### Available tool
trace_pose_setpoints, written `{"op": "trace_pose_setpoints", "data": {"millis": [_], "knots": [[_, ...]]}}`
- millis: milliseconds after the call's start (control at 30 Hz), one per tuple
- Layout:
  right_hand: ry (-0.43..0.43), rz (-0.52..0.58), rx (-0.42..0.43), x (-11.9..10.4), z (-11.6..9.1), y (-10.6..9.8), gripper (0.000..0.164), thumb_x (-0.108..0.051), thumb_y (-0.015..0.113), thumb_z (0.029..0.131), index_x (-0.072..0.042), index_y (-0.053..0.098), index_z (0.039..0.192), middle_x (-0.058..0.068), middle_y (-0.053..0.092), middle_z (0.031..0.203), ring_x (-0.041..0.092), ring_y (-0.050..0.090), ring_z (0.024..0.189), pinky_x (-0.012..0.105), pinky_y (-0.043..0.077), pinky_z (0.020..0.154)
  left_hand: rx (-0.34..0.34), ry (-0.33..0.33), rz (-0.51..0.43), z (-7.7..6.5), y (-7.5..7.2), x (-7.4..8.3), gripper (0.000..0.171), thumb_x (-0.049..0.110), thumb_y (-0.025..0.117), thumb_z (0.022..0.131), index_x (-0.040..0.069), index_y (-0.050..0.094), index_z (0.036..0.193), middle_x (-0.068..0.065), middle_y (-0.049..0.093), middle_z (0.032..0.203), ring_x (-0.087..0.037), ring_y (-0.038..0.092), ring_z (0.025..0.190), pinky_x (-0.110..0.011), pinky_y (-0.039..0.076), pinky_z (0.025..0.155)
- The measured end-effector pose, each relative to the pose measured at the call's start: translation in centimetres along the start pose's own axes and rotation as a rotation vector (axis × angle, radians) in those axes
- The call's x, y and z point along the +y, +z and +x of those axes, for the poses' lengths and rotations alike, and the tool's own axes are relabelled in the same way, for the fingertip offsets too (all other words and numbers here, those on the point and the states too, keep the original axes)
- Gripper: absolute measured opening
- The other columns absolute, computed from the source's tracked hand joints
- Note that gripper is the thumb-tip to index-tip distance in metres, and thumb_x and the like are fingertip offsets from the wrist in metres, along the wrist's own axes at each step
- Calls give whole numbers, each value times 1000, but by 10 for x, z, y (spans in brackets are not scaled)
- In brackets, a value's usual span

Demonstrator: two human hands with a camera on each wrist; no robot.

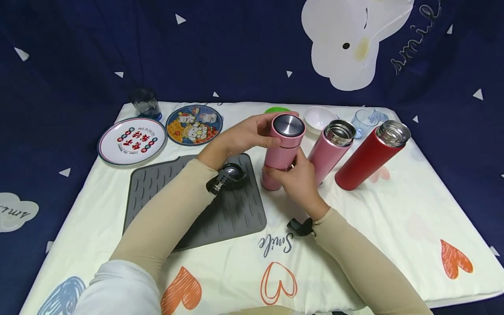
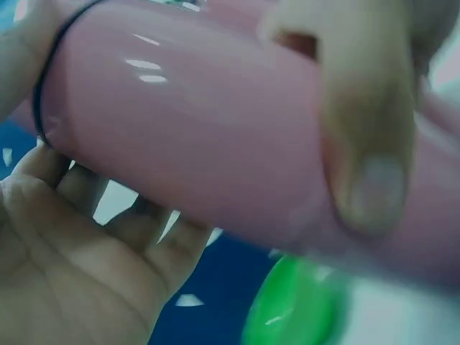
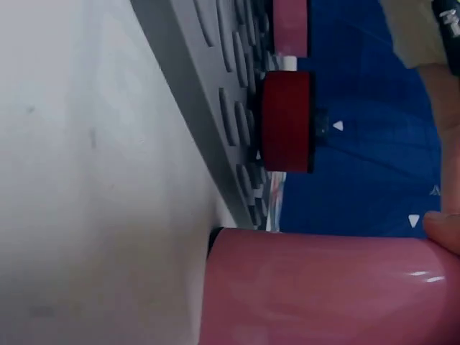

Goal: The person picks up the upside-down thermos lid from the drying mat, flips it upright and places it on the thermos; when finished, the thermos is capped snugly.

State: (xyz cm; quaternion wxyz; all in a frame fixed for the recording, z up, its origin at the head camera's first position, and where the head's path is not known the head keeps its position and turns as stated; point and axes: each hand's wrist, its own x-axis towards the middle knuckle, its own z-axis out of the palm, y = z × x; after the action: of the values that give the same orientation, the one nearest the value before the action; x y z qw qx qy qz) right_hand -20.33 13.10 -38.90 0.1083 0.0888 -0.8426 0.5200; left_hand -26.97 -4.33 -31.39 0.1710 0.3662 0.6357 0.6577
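A pink thermos (image 1: 281,157) stands upright on the cloth beside the grey mat, its pink lid (image 1: 288,136) with a silver top in place. My left hand (image 1: 250,133) grips that lid, thumb in front and fingers behind. Lower down, my right hand (image 1: 295,179) holds the body, its thumb (image 2: 370,165) lying across the pink wall in the left wrist view. Just right of it a second pink thermos (image 1: 330,151) stands without a lid, its steel mouth bare. Farther right is a lidless red thermos (image 1: 366,159).
On the grey mat (image 1: 236,210), a red lid (image 3: 286,122) and a pink lid (image 3: 290,27) show in the right wrist view. Behind are a white plate (image 1: 114,140), a patterned round plate (image 1: 177,127), a dark glass (image 1: 145,105), a white bowl (image 1: 319,117), a green dish (image 1: 277,110) and a clear glass (image 1: 364,120).
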Motion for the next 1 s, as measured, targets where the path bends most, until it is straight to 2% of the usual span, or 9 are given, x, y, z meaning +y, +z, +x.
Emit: {"op": "trace_pose_setpoints", "data": {"millis": [67,200,300,467,533,733,800,900,1000], "knots": [[-6,-9,2,0,0,1,64,-28,87,72,-15,54,125,2,66,109,15,62,95,36,51,81,-29,-21,11,0,-3,1,70,-4,68,86,4,36,148,-12,52,135,-25,51,123,-38,41,103],[-8,-33,5,-1,-1,1,68,-31,88,72,-15,53,127,3,66,111,15,62,98,36,51,83,203,27,360,-3,16,8,73,22,85,77,7,45,135,-2,54,124,-14,54,112,-31,45,95],[0,-35,1,-1,-1,2,68,-30,88,72,-16,52,128,1,66,111,13,62,98,35,50,84,296,55,424,-6,22,8,69,26,88,73,6,53,129,2,60,117,-11,57,106,-30,46,92],[9,-10,-1,-3,2,2,66,-26,87,71,-16,52,126,0,65,111,14,63,96,35,51,84,22,35,70,0,-1,4,61,-3,70,85,-1,47,140,-13,59,127,-24,55,117,-38,42,101],[13,-11,-2,-4,2,2,66,-25,87,71,-16,51,127,1,65,112,15,63,97,36,51,85,-19,4,59,2,-4,5,65,-6,69,84,-2,41,143,-14,56,130,-25,53,118,-39,42,100],[27,-33,-4,-5,2,4,69,-26,87,71,-15,50,129,2,66,112,15,62,99,37,50,87,238,17,487,-2,16,13,73,34,88,71,9,54,130,3,59,119,-10,57,104,-28,47,88],[23,-19,8,-4,2,5,69,-24,87,70,-16,51,128,1,66,110,15,62,98,36,50,87,239,24,388,-1,16,11,65,27,85,75,7,57,130,0,63,117,-13,59,105,-28,47,90],[20,5,21,-4,4,5,68,-24,87,70,-18,51,127,-1,65,109,14,62,96,36,50,85,127,-26,62,2,8,6,62,0,76,79,2,53,136,-9,63,121,-21,58,110,-34,46,95],[21,10,19,-4,4,4,69,-24,87,70,-20,50,129,-2,64,111,14,61,98,36,49,86,71,-48,-19,4,5,4,65,-8,71,80,0,46,140,-12,58,126,-24,55,115,-36,44,99]]}}
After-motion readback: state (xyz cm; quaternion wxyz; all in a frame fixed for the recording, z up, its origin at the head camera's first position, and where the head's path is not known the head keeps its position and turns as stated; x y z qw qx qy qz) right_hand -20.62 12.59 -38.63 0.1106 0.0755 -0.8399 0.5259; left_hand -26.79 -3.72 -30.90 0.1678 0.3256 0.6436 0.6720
